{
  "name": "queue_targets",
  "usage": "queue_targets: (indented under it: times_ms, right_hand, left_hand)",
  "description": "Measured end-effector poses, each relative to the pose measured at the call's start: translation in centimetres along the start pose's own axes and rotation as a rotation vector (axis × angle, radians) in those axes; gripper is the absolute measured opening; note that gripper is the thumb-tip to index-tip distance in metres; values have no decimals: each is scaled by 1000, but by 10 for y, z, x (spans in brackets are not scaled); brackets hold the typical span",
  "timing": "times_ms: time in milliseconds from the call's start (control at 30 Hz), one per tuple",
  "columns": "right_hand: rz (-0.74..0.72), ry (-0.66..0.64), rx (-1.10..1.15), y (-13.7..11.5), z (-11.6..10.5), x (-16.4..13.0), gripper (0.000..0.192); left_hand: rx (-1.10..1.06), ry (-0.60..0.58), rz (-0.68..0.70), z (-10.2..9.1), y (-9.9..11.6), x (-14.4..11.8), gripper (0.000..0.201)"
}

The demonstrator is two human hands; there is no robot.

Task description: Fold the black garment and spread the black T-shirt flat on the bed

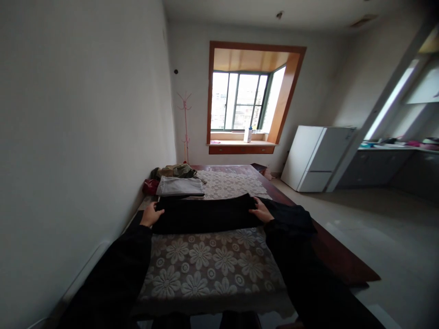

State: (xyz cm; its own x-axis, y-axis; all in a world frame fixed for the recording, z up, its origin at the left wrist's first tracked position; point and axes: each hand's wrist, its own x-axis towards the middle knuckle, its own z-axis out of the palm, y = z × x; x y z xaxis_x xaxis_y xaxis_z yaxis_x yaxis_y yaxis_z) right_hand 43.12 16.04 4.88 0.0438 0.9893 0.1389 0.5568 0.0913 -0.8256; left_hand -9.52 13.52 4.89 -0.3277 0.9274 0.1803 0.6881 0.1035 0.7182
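Head view: nearest us, a floral tablecloth (pixel 206 265) covers part of the desk (pixel 343 258). At 12 o'clock, our left hand (pixel 151 214) and right hand (pixel 261 211) grip the black cloth (pixel 206 214) by its 9 and 3 o'clock ends. Beyond, at 11 o'clock, lies grey cloth (pixel 180 186).

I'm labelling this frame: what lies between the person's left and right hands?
In the head view, a black cloth spans the stretch between left hand and right hand, held by both.
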Motion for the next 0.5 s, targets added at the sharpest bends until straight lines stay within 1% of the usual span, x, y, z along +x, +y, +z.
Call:
queue_targets:
  times_ms: [67, 133, 200, 267, 333, 367, 500]
  right_hand:
    - [27, 39, -164, 14, 17, 10, 80]
    - [-17, 74, -281, 21, 30, 19, 73]
    - [-79, 37, -495, 23, 39, 30, 63]
    - [-98, -60, -687, 23, 45, 42, 53]
    - [-71, -144, -756, 25, 48, 54, 46]
    - [-61, -164, -763, 26, 49, 59, 44]
    - [-35, -194, -768, 33, 46, 74, 45]
  left_hand:
    - [95, -27, -6, 17, -13, 5, 54]
    - [184, -52, 24, 26, -21, 9, 55]
    - [251, -85, 86, 32, -24, 17, 52]
    - [306, -140, 158, 37, -25, 27, 50]
    - [360, -203, 208, 42, -25, 37, 47]
    - [387, -225, 219, 43, -25, 41, 45]
    - [471, -251, 240, 42, -26, 52, 42]
